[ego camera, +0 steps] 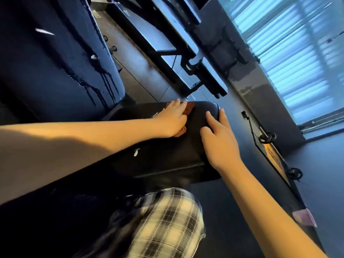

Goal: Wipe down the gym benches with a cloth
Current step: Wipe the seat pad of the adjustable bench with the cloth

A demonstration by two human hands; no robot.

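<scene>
L hand (173, 118) flat on cloth (190, 108), fingers straight, spread, pressing at far end of bench pad (176, 155). R hand (219, 138) flat w/ fingers straight on pad's right edge. Use even pressure, overlap strokes, incl. edges.

A: Where was the cloth (190, 108)?
B: Frame centre, on the bench pad (167, 155), under the left hand (172, 118). The right hand (218, 135) lay just right of it, at the pad's edge.
A: And the other bench (55, 62)?
B: Upper left.
</scene>
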